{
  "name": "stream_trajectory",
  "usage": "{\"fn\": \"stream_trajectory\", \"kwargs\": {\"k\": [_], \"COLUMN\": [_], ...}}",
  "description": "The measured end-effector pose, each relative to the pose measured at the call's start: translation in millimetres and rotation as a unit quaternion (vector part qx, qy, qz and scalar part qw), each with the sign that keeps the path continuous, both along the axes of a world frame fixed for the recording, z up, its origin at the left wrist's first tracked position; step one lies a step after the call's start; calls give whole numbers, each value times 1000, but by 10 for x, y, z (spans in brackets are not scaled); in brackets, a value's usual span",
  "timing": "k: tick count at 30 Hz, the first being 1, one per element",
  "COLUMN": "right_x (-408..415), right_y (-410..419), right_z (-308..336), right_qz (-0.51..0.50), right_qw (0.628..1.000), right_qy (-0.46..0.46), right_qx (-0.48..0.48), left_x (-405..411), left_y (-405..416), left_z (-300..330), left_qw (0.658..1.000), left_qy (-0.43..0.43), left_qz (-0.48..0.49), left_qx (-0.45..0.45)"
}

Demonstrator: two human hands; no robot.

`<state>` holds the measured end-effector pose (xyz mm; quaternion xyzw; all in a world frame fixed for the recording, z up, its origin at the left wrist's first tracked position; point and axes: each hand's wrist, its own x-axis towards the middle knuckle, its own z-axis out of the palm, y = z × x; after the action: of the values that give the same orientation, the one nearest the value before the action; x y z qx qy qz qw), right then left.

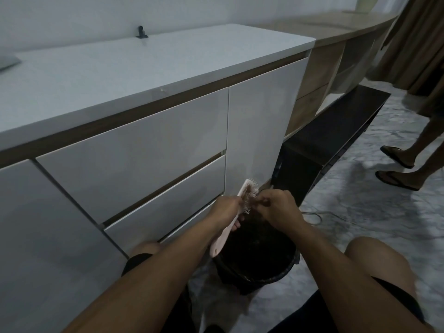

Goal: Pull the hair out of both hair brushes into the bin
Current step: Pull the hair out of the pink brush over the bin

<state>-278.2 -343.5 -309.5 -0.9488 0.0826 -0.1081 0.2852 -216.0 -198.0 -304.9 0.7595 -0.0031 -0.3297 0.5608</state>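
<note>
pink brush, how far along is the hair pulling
In hand: the left hand holds the pink brush over the black bin, and the right hand picks at brown hair still in the bristles. Nothing looks finished yet. A second brush is not in view, so it seems left to do.

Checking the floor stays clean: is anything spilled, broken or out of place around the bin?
Nothing stands out. The pink brush is held over the black bin, left hand gripping it, right hand picking at the bristles. No hair visible on the floor.
</note>
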Motion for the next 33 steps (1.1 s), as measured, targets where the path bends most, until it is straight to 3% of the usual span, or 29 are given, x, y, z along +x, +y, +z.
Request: {"fn": "stream_trajectory", "kwargs": {"k": [8, 14, 19, 28, 33], "right_x": [2, -7, 18, 6, -14], "right_y": [-140, -41, -11, -85, -130], "right_z": [-5, -52, -61, 39, 104], "right_qz": [-93, -23, -35, -102, -144], "right_qw": [995, 986, 997, 992, 981], "right_qy": [41, 78, 15, 77, 89], "right_qx": [-4, 145, 71, 11, 100], "left_x": [70, 30, -31, -39, -94], "left_y": [26, -22, -34, -55, -91], "left_z": [-125, -51, 13, -65, -68], "left_qw": [999, 1000, 1000, 998, 999], "left_qy": [-2, -6, -9, -32, -44], "left_qz": [43, 17, 1, 55, 14], "left_qx": [0, 0, -14, -14, 6]}}
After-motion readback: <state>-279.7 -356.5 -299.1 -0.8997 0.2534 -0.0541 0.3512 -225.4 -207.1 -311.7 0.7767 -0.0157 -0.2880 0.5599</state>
